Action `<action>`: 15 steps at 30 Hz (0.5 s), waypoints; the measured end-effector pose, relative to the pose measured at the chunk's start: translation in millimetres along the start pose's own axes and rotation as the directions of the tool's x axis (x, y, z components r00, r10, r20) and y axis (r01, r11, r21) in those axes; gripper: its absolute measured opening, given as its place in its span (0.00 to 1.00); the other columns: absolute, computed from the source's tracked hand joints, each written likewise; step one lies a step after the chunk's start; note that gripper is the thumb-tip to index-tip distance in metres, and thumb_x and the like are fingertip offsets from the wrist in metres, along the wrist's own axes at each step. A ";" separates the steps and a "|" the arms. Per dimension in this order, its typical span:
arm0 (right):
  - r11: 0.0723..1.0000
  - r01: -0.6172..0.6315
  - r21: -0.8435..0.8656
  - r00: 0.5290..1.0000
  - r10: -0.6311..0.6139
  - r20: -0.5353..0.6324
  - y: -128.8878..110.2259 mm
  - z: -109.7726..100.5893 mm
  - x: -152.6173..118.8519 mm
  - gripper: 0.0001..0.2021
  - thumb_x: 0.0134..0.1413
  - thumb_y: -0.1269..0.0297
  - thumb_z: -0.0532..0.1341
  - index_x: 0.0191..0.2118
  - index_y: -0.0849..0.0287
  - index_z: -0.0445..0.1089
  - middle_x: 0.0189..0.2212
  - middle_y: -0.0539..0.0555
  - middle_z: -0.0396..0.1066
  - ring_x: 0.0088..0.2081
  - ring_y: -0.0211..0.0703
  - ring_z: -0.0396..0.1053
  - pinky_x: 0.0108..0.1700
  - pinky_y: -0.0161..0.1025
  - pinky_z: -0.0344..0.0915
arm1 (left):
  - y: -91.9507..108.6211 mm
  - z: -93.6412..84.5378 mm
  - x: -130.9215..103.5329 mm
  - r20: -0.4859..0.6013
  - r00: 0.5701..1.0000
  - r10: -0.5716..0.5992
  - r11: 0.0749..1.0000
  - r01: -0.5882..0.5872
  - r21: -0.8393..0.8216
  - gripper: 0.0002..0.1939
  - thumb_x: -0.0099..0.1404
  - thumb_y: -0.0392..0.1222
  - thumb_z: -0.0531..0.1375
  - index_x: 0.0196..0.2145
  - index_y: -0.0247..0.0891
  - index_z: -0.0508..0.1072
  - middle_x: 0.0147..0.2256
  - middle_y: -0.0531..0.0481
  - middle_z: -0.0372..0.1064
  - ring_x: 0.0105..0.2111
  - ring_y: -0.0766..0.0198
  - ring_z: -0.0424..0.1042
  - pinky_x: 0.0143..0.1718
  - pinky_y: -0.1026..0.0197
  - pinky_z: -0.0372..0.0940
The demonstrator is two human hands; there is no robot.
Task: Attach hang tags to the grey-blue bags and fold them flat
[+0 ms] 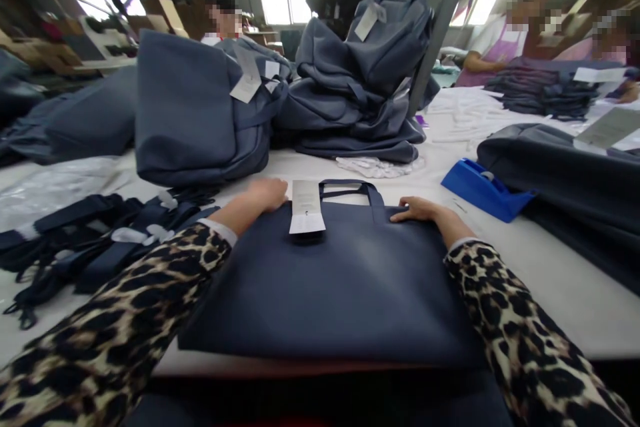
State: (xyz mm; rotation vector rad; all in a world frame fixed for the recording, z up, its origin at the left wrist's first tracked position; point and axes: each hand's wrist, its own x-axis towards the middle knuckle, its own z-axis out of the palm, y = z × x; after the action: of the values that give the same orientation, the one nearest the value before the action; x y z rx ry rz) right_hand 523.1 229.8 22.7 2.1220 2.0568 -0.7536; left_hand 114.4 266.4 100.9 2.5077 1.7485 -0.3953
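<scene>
A dark navy tote bag [345, 287] lies flat on the table in front of me, its handles [373, 193] pointing away. A white paper tag [307, 207] hangs over its top edge, left of the handles. At the bag's top left corner is my left hand [269, 193], slightly blurred, its fingers curled and partly hidden. My right hand [417, 208] grips the top right edge, the thumb on the near face and the fingers bent over the rim.
Navy bags [187, 107] stand and pile [360, 80] at the back beside a metal post [435, 33]. Dark straps [100, 233] lie left. A blue tape dispenser [485, 190] sits right, next to more bags [590, 193]. Several people work across the table [565, 267].
</scene>
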 end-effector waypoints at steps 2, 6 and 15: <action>1.000 -0.007 0.005 1.000 0.007 -0.010 -0.1 0.4 0.0 0.35 0.39 0.37 0.68 0.48 0.58 0.69 0.48 0.63 0.72 0.48 0.60 0.70 0.45 0.47 0.67 | 27.9 -13.1 -26.4 -0.099 0.995 0.035 0.999 -0.033 0.021 0.21 0.72 0.45 0.47 0.56 0.33 0.67 0.58 0.31 0.65 0.57 0.42 0.65 0.56 0.42 0.59; 1.000 -0.011 0.013 0.998 0.011 -0.057 0.2 1.4 -6.0 0.34 0.39 0.36 0.67 0.47 0.56 0.68 0.46 0.61 0.74 0.47 0.58 0.71 0.43 0.45 0.67 | 81.2 14.9 -68.8 -0.355 0.891 0.283 0.954 -0.301 0.006 0.25 0.74 0.56 0.45 0.62 0.44 0.61 0.64 0.45 0.58 0.64 0.51 0.56 0.65 0.41 0.47; 1.000 0.023 0.008 0.989 -0.022 -0.149 9.6 6.2 -5.4 0.33 0.39 0.31 0.63 0.43 0.53 0.69 0.40 0.58 0.75 0.40 0.56 0.73 0.38 0.44 0.66 | 81.8 107.7 -59.4 -0.280 0.928 0.245 0.941 -0.298 -0.163 0.35 0.71 0.64 0.43 0.70 0.50 0.44 0.71 0.48 0.36 0.70 0.47 0.35 0.65 0.28 0.34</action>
State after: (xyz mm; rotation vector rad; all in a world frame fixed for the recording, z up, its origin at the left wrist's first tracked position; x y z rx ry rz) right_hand 530.8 221.6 16.9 2.2266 2.1568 -0.6263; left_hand 152.4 162.2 3.4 2.6897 1.3879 0.1259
